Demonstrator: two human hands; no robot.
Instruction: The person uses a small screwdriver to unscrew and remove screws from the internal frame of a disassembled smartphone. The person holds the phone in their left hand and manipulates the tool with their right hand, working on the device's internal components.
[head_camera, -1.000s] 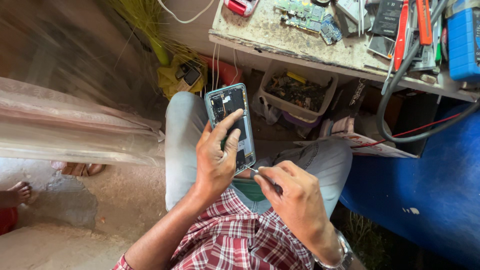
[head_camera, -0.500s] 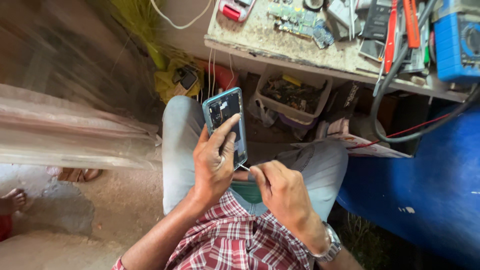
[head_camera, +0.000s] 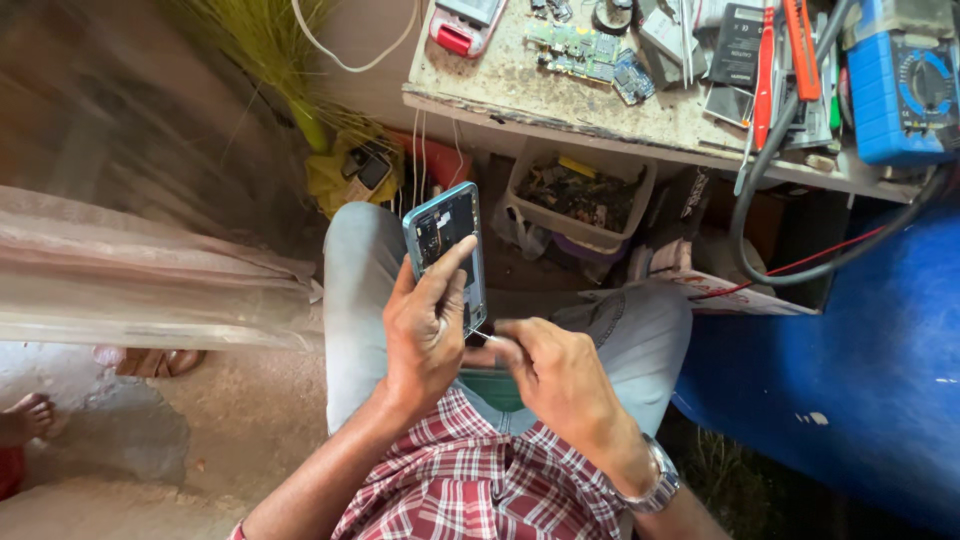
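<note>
The left hand (head_camera: 425, 335) is wrapping its grip around an opened phone (head_camera: 447, 250), holding it upright over the lap. The right hand (head_camera: 560, 375) is pinching a thin metal tool (head_camera: 482, 335) at the phone's lower edge. Beyond, the bench (head_camera: 560, 95) is carrying a circuit board (head_camera: 590, 55) and a blue meter (head_camera: 905, 85).

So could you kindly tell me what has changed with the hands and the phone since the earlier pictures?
The right hand has moved in toward the phone's lower edge, bringing its thin metal tool up to it. The left hand keeps the same grip on the opened phone, held over the lap.
</note>
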